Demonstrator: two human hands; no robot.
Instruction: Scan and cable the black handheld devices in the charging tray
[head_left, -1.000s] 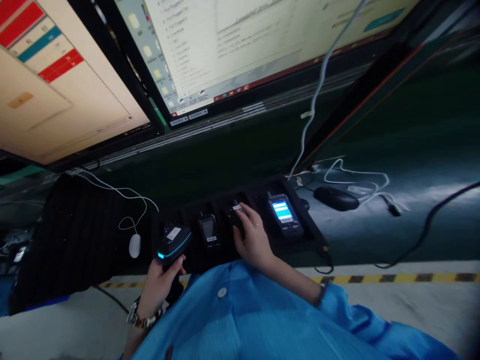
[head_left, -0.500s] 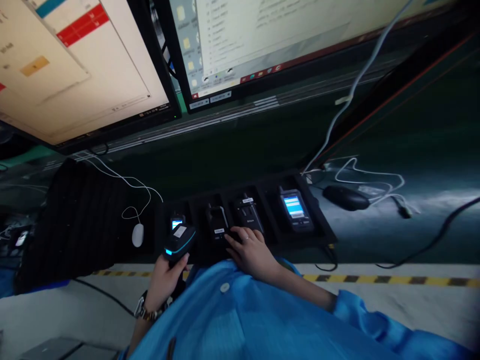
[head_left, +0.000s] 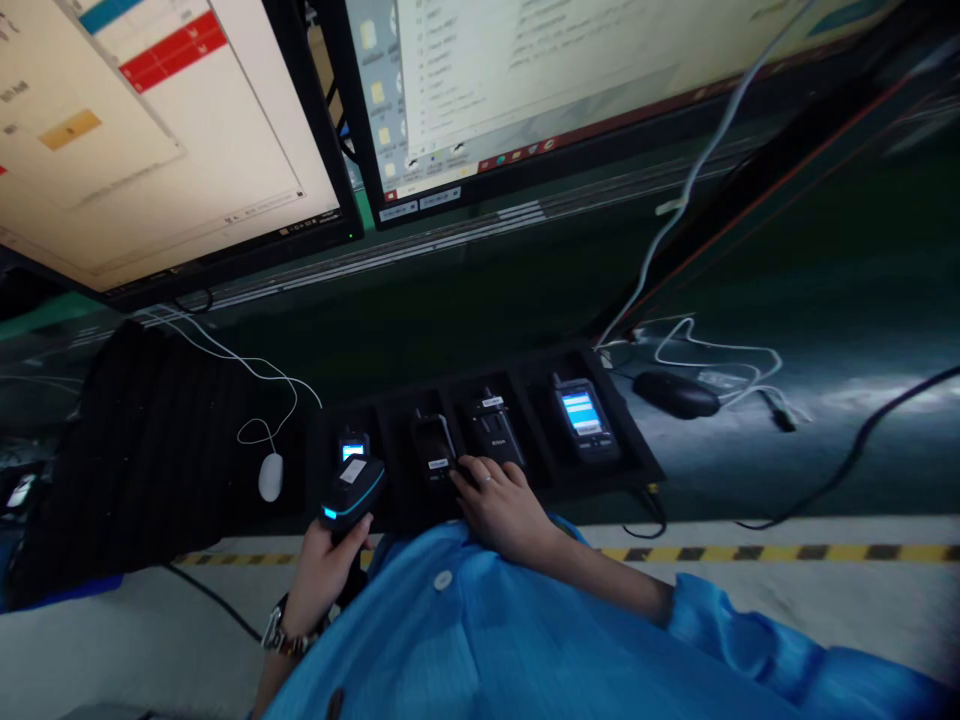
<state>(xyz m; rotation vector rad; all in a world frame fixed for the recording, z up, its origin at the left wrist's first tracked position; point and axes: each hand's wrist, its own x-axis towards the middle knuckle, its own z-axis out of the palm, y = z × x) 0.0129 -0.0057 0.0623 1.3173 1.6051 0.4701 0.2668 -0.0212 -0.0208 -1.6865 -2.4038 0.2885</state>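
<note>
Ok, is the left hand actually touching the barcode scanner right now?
Touching. The head view shows the left hand wrapped around the handle of the barcode scanner, fingers closed on it with no gap, holding it up at the front edge of the black tray.

Scanner and dark handset
Black scanner [head_left: 351, 492] with a glowing cyan band, held upright; dark handset [head_left: 430, 450] lies screen-off in the tray's second slot

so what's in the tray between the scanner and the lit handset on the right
In the head view, two dark handsets sit between the scanner and the lit handset; the right hand touches them.
</note>
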